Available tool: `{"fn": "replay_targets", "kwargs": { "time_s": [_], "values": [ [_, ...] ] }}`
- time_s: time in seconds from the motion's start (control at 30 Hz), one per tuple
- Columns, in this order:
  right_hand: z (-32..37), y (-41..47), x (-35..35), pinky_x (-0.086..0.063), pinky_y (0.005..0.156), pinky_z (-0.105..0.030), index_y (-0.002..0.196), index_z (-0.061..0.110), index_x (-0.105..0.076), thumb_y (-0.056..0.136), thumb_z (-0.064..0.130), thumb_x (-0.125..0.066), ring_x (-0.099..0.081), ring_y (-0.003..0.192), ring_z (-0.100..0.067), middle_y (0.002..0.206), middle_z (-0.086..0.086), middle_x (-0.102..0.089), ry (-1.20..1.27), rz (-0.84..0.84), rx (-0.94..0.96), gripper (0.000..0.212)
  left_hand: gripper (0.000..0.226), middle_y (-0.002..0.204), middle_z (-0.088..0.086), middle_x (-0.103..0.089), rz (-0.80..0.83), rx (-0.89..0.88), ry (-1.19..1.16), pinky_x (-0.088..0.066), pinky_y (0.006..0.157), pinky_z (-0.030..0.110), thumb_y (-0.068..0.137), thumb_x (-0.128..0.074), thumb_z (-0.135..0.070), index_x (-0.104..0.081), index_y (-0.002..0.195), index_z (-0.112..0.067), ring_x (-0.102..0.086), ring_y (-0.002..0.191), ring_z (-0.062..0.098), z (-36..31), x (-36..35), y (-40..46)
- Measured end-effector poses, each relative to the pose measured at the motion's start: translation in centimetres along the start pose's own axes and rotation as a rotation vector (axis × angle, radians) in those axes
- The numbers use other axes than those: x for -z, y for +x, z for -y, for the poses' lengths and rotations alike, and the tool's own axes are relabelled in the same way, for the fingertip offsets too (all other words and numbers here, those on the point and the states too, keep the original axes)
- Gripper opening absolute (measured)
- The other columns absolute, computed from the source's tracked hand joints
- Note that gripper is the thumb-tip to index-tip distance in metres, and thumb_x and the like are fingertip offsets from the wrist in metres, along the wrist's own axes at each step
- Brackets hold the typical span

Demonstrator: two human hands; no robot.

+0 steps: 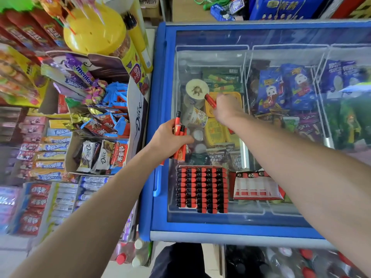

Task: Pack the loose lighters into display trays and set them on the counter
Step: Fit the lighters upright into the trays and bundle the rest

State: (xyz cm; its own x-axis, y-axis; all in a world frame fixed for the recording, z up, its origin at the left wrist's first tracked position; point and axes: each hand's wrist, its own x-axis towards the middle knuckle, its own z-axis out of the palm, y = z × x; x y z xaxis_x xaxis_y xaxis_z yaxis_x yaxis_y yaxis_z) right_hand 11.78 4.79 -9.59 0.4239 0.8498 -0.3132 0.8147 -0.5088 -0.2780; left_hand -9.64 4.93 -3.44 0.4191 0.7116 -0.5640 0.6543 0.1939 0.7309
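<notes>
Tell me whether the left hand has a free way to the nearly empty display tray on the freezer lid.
Probably not: the left hand already grips a bundle of lighters, and the right forearm crosses above the nearly empty tray.

Full lighter tray (202, 190) sits on freezer lid (261, 219), near edge; part-filled tray (258, 186) just right of it. Snack shelves (60, 137) left of freezer. Both hands over lid, behind trays.

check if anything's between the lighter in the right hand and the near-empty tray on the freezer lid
Nothing visible blocks it. The right hand holds one lighter above the glass lid; the near-empty tray lies nearer the person, with only the right forearm passing above it. The full tray sits beside it.
</notes>
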Motion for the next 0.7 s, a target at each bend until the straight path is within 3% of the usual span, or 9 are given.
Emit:
{"fn": "replay_targets", "kwargs": {
  "time_s": [0.17,0.27,0.37,0.53,0.7],
  "values": [
    [-0.3,-3.9,0.8,-0.044,0.061,-0.027,0.107,0.013,-0.055,0.095,0.008,-0.065,-0.062,0.084,-0.022,0.090,0.000,-0.056,0.453,0.015,-0.107,0.017,0.028,0.053,-0.016,-0.050,0.019,-0.091,0.119,-0.040,0.045,0.015,0.083,-0.081,-0.021,-0.054,0.082,-0.024,-0.048,0.044,0.001,-0.1,0.6,-2.9],
    [-0.3,-8.8,2.2,-0.048,0.057,-0.029,0.128,0.024,-0.049,0.090,0.004,-0.068,-0.062,0.072,-0.018,0.096,-0.006,-0.064,0.802,0.065,-0.104,0.048,0.027,0.052,-0.021,-0.054,0.010,-0.127,0.145,-0.041,0.047,0.011,0.084,-0.081,-0.022,-0.055,0.085,-0.027,-0.051,0.047,-0.003,0.3,0.5,-5.5],
    [-0.7,-14.8,3.7,-0.044,0.046,-0.025,0.144,0.039,-0.039,0.088,-0.002,-0.066,-0.054,0.052,-0.013,0.083,-0.008,-0.064,1.030,0.117,-0.050,0.074,0.030,0.062,-0.016,-0.058,-0.014,-0.153,0.228,-0.040,0.052,0.011,0.083,-0.082,-0.024,-0.052,0.084,-0.029,-0.054,0.051,-0.006,1.1,0.0,-8.2],
    [-2.2,-23.4,3.8,-0.039,0.043,-0.029,0.127,0.028,-0.056,0.094,0.001,-0.064,-0.052,0.055,-0.015,0.082,-0.010,-0.067,1.201,0.065,-0.057,0.044,0.032,0.073,-0.012,-0.062,0.003,-0.203,0.313,-0.040,0.054,0.006,0.084,-0.081,-0.021,-0.051,0.084,-0.032,-0.058,0.060,-0.009,2.8,-2.6,-12.2],
    [-3.5,-28.8,1.1,-0.037,0.043,-0.029,0.111,0.024,-0.062,0.099,0.010,-0.063,-0.052,0.049,-0.013,0.080,-0.009,-0.068,1.155,0.007,-0.094,0.018,0.029,0.084,-0.013,-0.065,-0.045,-0.194,0.311,-0.040,0.059,0.006,0.085,-0.080,-0.022,-0.057,0.102,-0.026,-0.062,0.074,-0.003,4.8,-4.2,-14.0]
  ]
}}
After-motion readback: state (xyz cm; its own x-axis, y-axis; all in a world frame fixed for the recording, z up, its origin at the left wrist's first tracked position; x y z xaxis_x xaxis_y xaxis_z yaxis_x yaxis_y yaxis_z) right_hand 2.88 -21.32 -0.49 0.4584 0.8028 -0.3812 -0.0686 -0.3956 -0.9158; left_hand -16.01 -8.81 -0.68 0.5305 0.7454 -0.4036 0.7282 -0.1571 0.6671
